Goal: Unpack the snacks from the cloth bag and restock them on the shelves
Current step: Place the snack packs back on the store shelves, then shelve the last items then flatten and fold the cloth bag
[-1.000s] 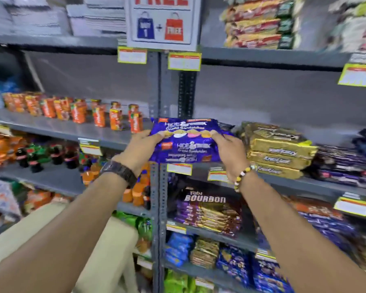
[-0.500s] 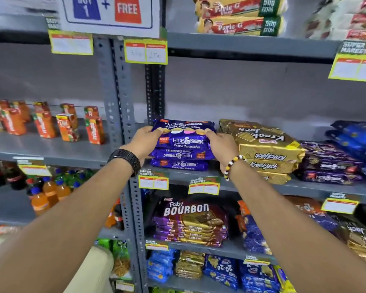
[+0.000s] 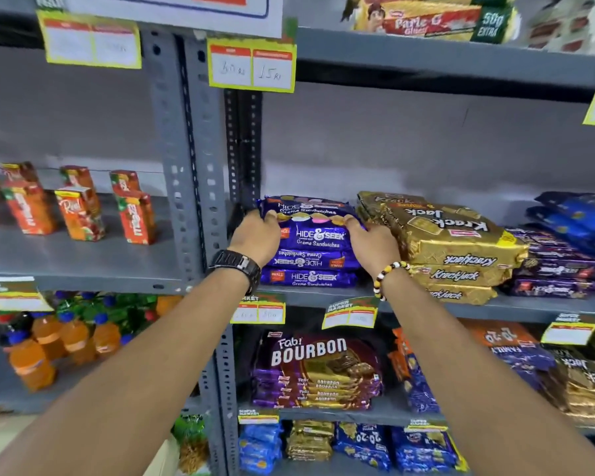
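Note:
A stack of purple Hide & Seek biscuit packs (image 3: 311,231) lies on the grey middle shelf (image 3: 323,293), right of the upright post. My left hand (image 3: 256,237), with a black watch on the wrist, grips the left end of the top packs. My right hand (image 3: 371,245), with a beaded bracelet, grips their right end. The lowest pack (image 3: 310,278) rests flat under them. A corner of the cream cloth bag (image 3: 162,458) shows at the bottom, below my left arm.
Gold Krackjack packs (image 3: 454,249) are stacked touching the right of my right hand, with more purple and blue packs beyond. Juice cartons (image 3: 79,214) stand on the left shelf. Bourbon packs (image 3: 316,369) fill the shelf below. Price tags hang on the shelf edges.
Both hands have carried the purple packs from in front of the shelf edge onto the shelf and pushed them further back. The view has moved closer and tilted up.

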A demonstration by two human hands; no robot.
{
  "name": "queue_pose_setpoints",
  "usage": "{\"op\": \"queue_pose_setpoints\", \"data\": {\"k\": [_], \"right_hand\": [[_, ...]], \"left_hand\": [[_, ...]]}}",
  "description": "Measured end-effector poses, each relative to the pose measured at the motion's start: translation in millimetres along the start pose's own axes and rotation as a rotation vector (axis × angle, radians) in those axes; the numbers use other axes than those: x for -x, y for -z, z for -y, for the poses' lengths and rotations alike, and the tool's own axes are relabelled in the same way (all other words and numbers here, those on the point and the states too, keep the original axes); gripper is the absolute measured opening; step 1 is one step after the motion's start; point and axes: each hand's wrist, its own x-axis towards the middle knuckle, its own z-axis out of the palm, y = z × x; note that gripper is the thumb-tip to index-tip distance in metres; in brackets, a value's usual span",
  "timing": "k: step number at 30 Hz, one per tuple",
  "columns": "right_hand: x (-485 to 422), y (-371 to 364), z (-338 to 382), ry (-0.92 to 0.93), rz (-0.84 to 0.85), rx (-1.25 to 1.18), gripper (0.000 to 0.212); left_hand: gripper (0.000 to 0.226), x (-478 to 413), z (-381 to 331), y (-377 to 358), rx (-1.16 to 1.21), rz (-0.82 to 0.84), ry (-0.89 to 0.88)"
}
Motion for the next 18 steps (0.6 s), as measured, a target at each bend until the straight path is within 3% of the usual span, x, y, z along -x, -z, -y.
{"op": "queue_pose_setpoints", "data": {"k": [3, 7, 10, 14, 18], "right_hand": [[2, 1, 2, 0.030, -0.021, 0.032, 0.049], [7, 3, 2, 0.252, -0.190, 0.068, 0.036], [18, 5, 10, 0.440, -0.251, 0.088, 0.037], [44, -2, 19, 0.679, -0.149, -0.009, 0.030], [77, -36, 10, 0.910, 0.043, -0.149, 0.025]], "left_hand": [[0.052, 8, 0, 0, -0.052, -0.056, -0.048], [0.065, 48, -3, 5, -0.237, -0.277, -0.402], [0.059, 71, 1, 12, -0.286, -0.274, -0.564], [0.057, 105, 27, 32, -0.413, -0.329, -0.625], [0.055, 157, 89, 53, -0.497, -0.353, -0.462]]}}
